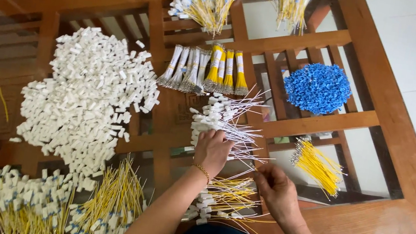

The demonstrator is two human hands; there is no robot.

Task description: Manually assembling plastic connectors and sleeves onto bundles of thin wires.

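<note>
Hands are gripping thin white wires with white plastic plugs (226, 125): my left hand (212, 151) pinching them, right hand (276, 188) closing on loose ends beside the blue connector heap (317, 87); strands risk tangling.

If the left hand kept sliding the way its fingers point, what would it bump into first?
The left hand points up the table, so it would probably first meet the loose white wires with white plugs that its fingers already touch; the banded wire bundles lie farther on.

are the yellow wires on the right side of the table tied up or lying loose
Loose, as far as shows: the yellow wires lie fanned out on the glass table, with no band visible around them.
</note>
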